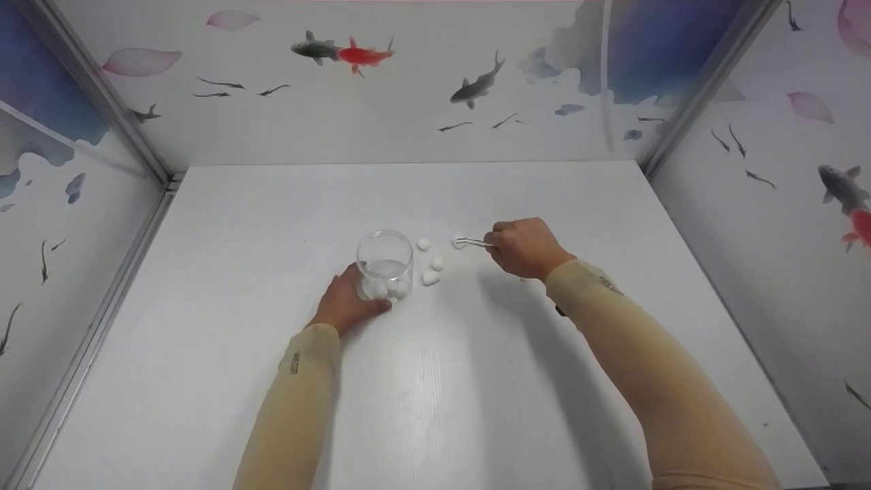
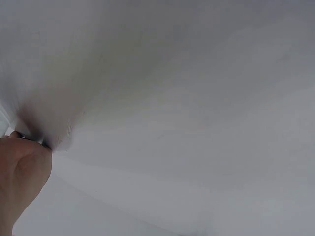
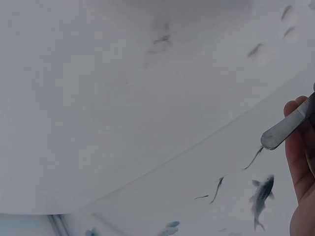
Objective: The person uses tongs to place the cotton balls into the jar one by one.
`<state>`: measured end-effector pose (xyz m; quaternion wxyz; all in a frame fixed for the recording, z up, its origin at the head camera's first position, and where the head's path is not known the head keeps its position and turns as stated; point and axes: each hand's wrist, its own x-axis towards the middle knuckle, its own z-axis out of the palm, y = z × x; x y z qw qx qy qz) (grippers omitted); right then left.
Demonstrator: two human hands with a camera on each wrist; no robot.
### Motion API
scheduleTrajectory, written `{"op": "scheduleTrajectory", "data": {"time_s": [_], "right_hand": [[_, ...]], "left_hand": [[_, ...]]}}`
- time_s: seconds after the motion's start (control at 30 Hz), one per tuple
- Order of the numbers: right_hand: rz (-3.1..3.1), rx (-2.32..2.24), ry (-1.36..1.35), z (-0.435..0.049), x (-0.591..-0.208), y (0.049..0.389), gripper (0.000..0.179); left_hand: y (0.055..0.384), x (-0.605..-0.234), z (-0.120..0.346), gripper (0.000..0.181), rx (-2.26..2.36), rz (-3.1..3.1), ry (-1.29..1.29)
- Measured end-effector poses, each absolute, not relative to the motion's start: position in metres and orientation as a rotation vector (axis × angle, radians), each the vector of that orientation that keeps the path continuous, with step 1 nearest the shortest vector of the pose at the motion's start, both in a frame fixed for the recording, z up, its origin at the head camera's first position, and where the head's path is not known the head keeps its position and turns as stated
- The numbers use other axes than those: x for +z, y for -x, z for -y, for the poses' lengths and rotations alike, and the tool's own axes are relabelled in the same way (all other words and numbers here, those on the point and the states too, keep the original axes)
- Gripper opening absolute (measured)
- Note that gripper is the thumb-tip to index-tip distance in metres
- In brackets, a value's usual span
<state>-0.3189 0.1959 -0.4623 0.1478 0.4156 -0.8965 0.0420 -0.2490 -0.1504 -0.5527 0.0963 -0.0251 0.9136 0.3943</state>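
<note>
My left hand grips a clear, open-topped jar low on its side, thumb in front near the base. Several white cotton balls lie in the bottom of the jar. To the right, my right hand pinches metal tweezers, their tips pointing left at a white cotton ball. Between jar and tweezers, three more white pieces lie loose: a cotton ball, another and a larger one. In the right wrist view, the tweezers' rounded end sticks out of the hand.
The white table is bounded by a back panel and side panels printed with fish and petals. A small dark object shows beside the right sleeve. Both forearms in beige sleeves reach across the table.
</note>
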Motion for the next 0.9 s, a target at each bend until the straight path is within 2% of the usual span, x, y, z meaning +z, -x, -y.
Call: {"op": "scheduleTrajectory", "data": {"time_s": [0.3,0.9], "right_hand": [[2.649,0.083,-1.135,-0.219,-0.478,0.324,0.008],[2.776,0.042,-1.063,-0.222,-0.497,0.329,0.007]], "left_hand": [[0.253,-0.558,0.154,0.108,1.191,-2.706,0.056],[0.25,-0.556,0.154,0.106,1.21,-2.688,0.089]]}}
